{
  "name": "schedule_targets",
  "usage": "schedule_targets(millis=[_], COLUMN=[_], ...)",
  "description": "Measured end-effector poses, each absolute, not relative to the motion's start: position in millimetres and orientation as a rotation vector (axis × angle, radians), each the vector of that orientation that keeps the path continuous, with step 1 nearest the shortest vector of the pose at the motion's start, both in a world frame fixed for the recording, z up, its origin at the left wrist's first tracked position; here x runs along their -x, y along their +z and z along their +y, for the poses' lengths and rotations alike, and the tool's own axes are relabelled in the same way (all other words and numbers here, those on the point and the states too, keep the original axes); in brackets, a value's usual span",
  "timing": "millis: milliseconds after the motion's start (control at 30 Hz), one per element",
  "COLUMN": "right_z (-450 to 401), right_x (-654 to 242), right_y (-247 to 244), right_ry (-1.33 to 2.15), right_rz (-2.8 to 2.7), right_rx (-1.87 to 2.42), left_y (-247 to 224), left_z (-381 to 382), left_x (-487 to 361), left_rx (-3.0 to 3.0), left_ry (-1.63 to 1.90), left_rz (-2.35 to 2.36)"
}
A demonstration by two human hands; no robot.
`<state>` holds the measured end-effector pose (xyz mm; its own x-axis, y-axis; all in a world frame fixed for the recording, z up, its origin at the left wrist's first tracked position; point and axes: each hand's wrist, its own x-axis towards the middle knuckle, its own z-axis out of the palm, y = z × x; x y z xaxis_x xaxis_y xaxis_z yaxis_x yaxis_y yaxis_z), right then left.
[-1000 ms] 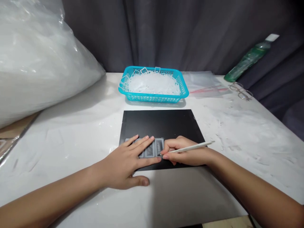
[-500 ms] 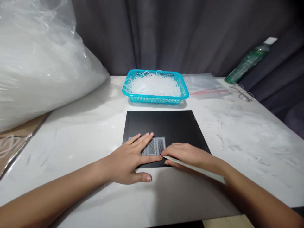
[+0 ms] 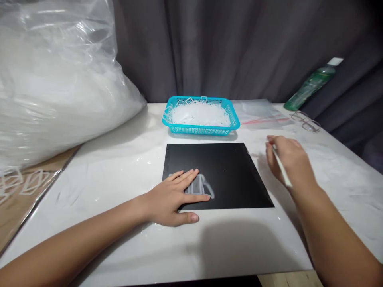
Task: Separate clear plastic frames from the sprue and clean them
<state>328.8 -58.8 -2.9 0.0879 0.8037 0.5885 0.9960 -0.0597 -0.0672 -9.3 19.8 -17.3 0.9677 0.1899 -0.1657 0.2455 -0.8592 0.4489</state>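
My left hand (image 3: 170,201) lies flat with its fingers spread across the lower left of a black sheet (image 3: 236,171). Under and between its fingers are several small translucent rectangular plastic frames (image 3: 196,185) in a row; the rightmost one is tilted at an angle beside the index fingertip. Part of the row is covered by the hand. My right hand (image 3: 295,161) is raised off the sheet's right side, its fingers closed round a thin pale stick-like tool (image 3: 282,166). The tool's tip and exact kind cannot be made out.
Behind the sheet stands a blue basket (image 3: 203,130) full of small white plastic pieces. A large plastic bag (image 3: 60,87) bulges at the left, near loose white frames (image 3: 36,181). Clear bags (image 3: 254,113), eyeglasses (image 3: 306,121) and a green bottle (image 3: 311,87) are at the back right.
My right hand has moved away from the frames, up and to the right, with the tool still in it. The rightmost frame has turned askew. My left hand stays on the row.
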Motion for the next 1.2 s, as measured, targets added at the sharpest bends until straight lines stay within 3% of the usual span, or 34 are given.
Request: schedule_targets(millis=[133,200,333,400,867,1200], right_z=[-70.3,-72.0,-64.4,-59.6,-53.5,-55.1], right_x=[-348.8,-328.5,-252.9,-221.4,-202.3,-207.3], right_y=[2.7,4.0,-1.1,-7.4,-27.9,-14.2], right_ry=[-0.526,-0.183,0.896,1.062,1.026,0.987], right_rz=[-1.699,-1.85,-1.89,-1.863,-1.909,-2.012], right_rx=[2.276,2.181,1.65,1.493,1.414,1.393], left_y=[-20.6,-21.8,-25.1,-27.9,-30.0,-22.8], left_z=[22.2,23.9,27.2,28.2,31.9,31.4], left_x=[11.9,15.0,22.8,25.7,25.9,20.5], left_rx=[-2.652,-2.663,-2.677,-2.688,-2.627,-2.551], left_ry=[-0.087,-0.031,0.062,0.082,0.091,0.03], left_rz=[0.234,0.176,0.107,0.092,0.133,0.23])
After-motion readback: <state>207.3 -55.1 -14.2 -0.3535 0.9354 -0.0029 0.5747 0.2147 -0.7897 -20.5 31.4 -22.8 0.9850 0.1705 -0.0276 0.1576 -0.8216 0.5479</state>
